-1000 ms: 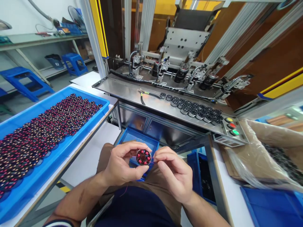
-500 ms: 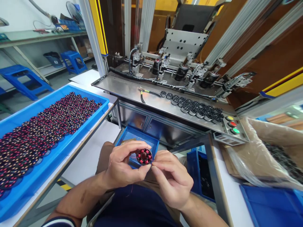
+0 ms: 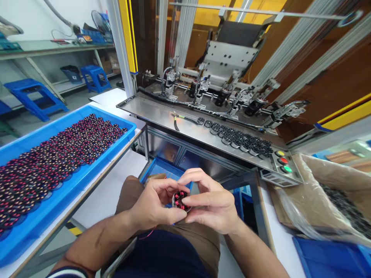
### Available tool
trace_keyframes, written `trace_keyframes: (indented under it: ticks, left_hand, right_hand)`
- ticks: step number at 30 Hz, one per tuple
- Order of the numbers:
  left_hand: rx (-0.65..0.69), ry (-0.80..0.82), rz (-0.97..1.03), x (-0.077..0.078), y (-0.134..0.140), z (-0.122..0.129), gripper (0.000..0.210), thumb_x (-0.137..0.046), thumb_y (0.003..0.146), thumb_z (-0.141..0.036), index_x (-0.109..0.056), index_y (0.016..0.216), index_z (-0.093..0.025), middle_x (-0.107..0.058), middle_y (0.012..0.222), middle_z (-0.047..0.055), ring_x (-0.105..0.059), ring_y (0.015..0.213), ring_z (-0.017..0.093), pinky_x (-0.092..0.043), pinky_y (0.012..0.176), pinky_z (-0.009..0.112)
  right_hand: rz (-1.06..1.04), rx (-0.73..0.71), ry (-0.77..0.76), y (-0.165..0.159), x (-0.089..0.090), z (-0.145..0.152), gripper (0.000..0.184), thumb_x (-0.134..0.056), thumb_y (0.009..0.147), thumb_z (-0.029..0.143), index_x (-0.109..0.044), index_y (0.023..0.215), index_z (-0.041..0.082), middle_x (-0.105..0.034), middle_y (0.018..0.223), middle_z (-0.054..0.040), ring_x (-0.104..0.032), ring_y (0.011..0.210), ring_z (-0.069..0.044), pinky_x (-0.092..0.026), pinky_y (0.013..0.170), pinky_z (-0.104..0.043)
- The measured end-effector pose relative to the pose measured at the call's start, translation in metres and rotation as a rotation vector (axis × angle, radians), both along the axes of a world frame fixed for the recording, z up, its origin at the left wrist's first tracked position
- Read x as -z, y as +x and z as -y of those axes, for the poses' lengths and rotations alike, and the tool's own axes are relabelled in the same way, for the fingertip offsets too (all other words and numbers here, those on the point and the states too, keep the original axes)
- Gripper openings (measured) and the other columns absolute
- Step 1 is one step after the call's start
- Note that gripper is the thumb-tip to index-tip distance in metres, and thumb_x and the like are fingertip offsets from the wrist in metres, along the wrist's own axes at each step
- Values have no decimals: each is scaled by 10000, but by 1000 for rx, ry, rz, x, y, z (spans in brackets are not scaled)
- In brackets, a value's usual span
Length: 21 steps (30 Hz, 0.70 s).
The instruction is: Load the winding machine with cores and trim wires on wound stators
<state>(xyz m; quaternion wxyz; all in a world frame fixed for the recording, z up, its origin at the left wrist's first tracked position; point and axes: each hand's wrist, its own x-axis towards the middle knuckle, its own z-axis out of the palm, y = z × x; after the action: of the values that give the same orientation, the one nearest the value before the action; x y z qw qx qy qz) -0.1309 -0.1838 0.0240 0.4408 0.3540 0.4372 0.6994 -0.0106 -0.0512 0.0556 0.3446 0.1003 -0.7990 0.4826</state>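
The work in hand is judged to be two-handed manipulation of a single wound ring, which is held in the air above the lap, between the hands. The left hand grips the ring at its left side and lower rim. The right hand is partly curled about the opposite side, with one fingertip over the red-wound face; whether it grips the ring or only touches it cannot be told. A fine red wire hangs below the left hand. The next move would call for a steady left-hand hold, with fingertip pressure off the windings. Containers: the blue tray, at left, holds a dense layer of similar rings reaching almost to its right end. The plastic-lined carton, at right, contains small dark parts. The blue crate, beyond the hands, holds a brownish item, partly hidden. The blue bin, under the right-hand side, is mostly covered by the right arm. On the steel bench, dark rings extend from mid-length to the button box at the right end; hand cutters lie left of them, one handle toward the near edge.
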Motion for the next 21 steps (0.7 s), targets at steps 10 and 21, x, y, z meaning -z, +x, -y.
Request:
trace_keyframes:
  ticks: [10, 21]
  left_hand:
    - [62, 112, 109, -5, 1, -6, 419, -900, 627, -324, -741, 993, -199, -780, 886, 79, -747, 766, 200, -616, 700, 276]
    - [-324, 416, -319, -2, 13, -5, 492, -843, 678, -78, -680, 1114, -236, -722, 1100, 72, -684, 1047, 179, -600, 864, 242]
  right_hand:
    - [-196, 419, 268, 18, 12, 23, 362, -701, 831, 98, -711, 1129, 305, -686, 980, -67, -611, 847, -217, -552, 675, -411]
    - [-266, 674, 70, 8, 22, 54, 313, -614, 843, 8, -678, 1046, 237, -655, 837, -35, -610, 711, -170, -525, 588, -336]
